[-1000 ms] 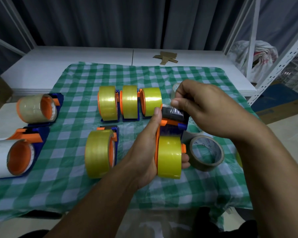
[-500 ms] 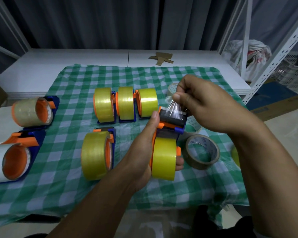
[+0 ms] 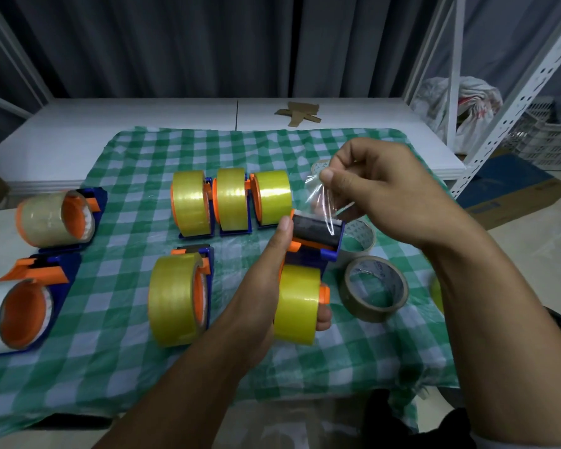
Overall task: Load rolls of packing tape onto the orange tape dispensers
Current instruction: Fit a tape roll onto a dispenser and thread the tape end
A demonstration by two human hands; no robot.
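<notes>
Seemingly threading: left hand (image 3: pixel 256 293) is gripping the dispenser (image 3: pixel 311 254), right hand (image 3: pixel 389 189) is pinching the tape end (image 3: pixel 324 199) above the left thumb; next needs a taut pull.

A person's left hand (image 3: pixel 259 286) grips an orange-and-blue tape dispenser (image 3: pixel 308 251) loaded with a yellow roll (image 3: pixel 297 307); the right hand (image 3: pixel 386 192) pinches the clear tape end (image 3: pixel 324 202) above a green checked cloth (image 3: pixel 117 335).
</notes>
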